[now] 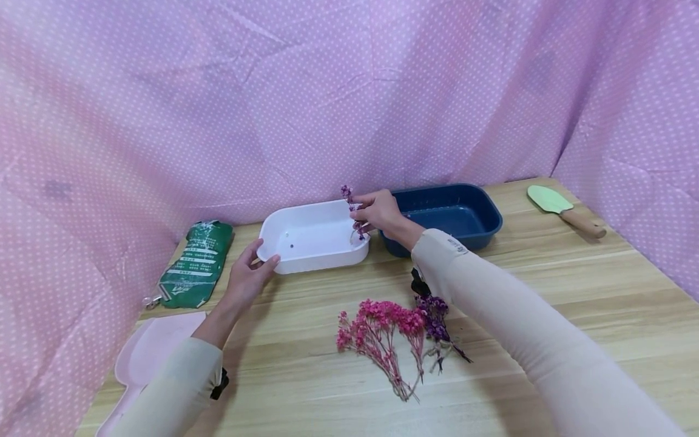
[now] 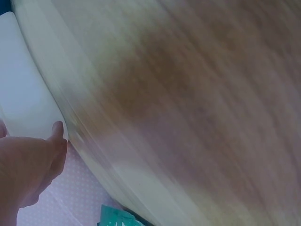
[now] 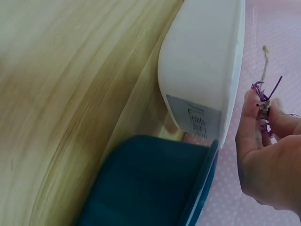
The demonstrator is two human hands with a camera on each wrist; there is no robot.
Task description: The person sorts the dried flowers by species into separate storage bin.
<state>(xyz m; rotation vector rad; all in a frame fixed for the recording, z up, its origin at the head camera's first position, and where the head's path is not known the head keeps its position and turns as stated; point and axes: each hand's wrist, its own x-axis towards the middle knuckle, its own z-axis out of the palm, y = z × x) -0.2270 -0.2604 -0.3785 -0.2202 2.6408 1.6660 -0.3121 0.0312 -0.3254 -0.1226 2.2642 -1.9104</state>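
Observation:
My right hand [image 1: 382, 212] pinches a sprig of dried purple flowers [image 1: 346, 193] over the right end of a white planter box [image 1: 311, 264]. In the right wrist view, twine [image 3: 265, 66] hangs from the sprig between thumb and fingers. My left hand [image 1: 250, 276] grips the planter's left end, its thumb at the near rim. Small holes show in the planter's floor, and nothing lies inside. A bunch of dried pink flowers [image 1: 382, 321], tied at the stems, lies on the table in front. Beside it is a purple bunch [image 1: 435, 315], partly hidden by my right sleeve.
A dark blue planter box [image 1: 486, 238] stands against the white one's right end. At the far right lies a green trowel [image 1: 548, 199] with a wooden handle. To the left are a green plastic bag [image 1: 199, 267] and a flat pink plastic piece [image 1: 158, 346]. Pink dotted cloth [image 1: 327, 109] hangs behind.

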